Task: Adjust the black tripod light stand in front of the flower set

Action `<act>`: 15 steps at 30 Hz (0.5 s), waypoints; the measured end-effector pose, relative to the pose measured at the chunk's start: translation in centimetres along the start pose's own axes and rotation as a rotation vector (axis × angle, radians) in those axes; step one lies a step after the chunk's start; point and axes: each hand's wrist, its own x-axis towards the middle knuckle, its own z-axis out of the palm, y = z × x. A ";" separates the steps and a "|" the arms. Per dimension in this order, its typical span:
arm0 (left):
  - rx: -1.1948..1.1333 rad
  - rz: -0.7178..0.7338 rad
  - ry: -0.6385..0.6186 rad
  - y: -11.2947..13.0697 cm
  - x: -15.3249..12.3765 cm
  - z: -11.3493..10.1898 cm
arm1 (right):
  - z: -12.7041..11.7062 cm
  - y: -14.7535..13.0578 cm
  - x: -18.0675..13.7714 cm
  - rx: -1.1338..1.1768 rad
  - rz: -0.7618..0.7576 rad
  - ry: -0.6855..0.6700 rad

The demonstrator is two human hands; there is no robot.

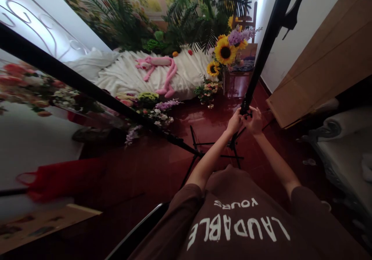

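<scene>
Both my hands are at a black light stand (261, 54) that rises on the right. My left hand (235, 121) is wrapped round its pole at a joint low on the shaft. My right hand (253, 121) closes on a small black knob (247, 115) at the same joint, its fingers bent and partly hidden. The stand's legs (232, 143) spread on the red floor below my wrists. A second black stand (95, 95) slants across the left side, with its own legs (195, 153) near my left forearm.
A white-draped platform (116, 74) holds a pink plush toy (158, 62). Sunflowers (225, 52) and palm leaves (203, 16) stand behind. A large brown board (316, 58) leans at right, near a wrapped roll (334, 126). A red bag (55, 178) lies left.
</scene>
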 end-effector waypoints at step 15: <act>0.132 -0.084 0.022 0.7 0.0 0.4 | 0.6 -4.5 8.6 0.534 0.301 -0.029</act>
